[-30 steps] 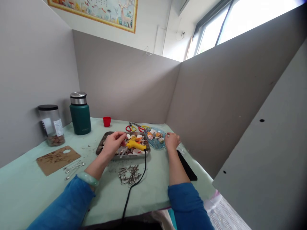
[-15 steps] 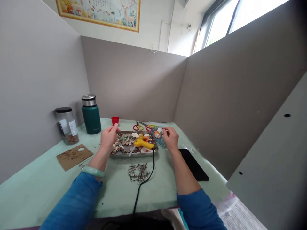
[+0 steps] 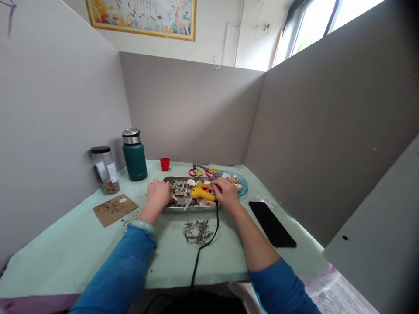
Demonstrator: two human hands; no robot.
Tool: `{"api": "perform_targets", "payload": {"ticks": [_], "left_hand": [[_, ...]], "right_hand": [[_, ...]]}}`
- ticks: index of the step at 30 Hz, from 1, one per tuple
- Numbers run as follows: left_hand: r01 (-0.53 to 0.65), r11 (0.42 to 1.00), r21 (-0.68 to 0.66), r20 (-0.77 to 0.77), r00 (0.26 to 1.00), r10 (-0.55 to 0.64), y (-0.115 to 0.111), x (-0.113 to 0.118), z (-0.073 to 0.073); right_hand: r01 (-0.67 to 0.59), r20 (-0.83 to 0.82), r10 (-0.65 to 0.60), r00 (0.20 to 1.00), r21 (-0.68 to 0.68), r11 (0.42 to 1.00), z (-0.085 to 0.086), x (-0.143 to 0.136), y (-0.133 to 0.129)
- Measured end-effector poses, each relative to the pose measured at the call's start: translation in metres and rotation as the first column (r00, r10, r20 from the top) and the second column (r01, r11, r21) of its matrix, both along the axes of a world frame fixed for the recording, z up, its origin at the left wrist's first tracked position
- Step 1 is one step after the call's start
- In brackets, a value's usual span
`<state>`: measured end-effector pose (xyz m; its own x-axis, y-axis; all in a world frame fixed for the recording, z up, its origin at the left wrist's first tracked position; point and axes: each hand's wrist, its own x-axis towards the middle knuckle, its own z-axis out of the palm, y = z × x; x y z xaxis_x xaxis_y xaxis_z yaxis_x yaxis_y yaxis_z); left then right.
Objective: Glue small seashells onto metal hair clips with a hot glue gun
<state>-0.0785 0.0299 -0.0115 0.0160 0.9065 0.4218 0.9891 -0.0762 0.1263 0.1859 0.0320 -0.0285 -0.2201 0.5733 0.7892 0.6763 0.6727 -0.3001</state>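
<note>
A shallow metal tray [image 3: 196, 210] holds many mixed seashells [image 3: 180, 187]. On top of them lies a yellow glue gun [image 3: 203, 194], its black cord running toward me. At the tray's left end my left hand [image 3: 159, 193] is closed, its fingers curled over the rim and its fingertips partly hidden. Across from it, my right hand [image 3: 225, 195] is closed over the right end, close to the glue gun's handle. Just behind that hand stands a blue scalloped plate [image 3: 245, 185] with shells on it. A pile of small metal clips [image 3: 197, 233] lies in front of the tray.
At the left stand a green bottle [image 3: 135, 161] and a clear jar [image 3: 106, 172] beside a stained cardboard piece [image 3: 115, 209]. Behind the tray are a red cup [image 3: 165, 164] and scissors [image 3: 212, 171]. A black flat slab [image 3: 272, 224] lies right. Grey partitions [image 3: 193, 109] enclose the table.
Both hands have come down and inward from above the tray's sides to its two ends. The view has shifted slightly; the tray and glue gun look unmoved on the table.
</note>
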Motion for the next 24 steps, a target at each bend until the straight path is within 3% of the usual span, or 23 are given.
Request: {"api": "perform_targets", "payload": {"ticks": [4,11,15,21,24], "left_hand": [[-0.062,0.997,-0.038,-0.077,0.995,0.059,0.002,0.006,-0.006],[-0.080,0.994,-0.077,-0.142,0.987,0.069,0.000,0.008,0.004],[-0.005,0.993,-0.116,-0.076,0.997,-0.004,-0.003,0.012,0.010],[0.142,0.971,-0.191,-0.143,0.975,-0.171,0.002,0.032,0.009],[0.101,0.949,-0.298,-0.166,0.974,-0.156,0.010,0.045,0.006]], "right_hand": [[0.004,0.018,-0.003,1.000,-0.019,1.000,-0.001,-0.001,0.001],[-0.001,0.020,0.002,1.000,-0.028,1.000,0.000,-0.001,0.001],[0.004,0.014,-0.004,1.000,-0.024,1.000,0.000,-0.001,0.000],[0.016,0.028,-0.015,0.999,-0.032,0.999,-0.001,-0.001,0.000],[0.011,0.026,-0.010,1.000,-0.029,1.000,0.000,-0.001,-0.001]]}}
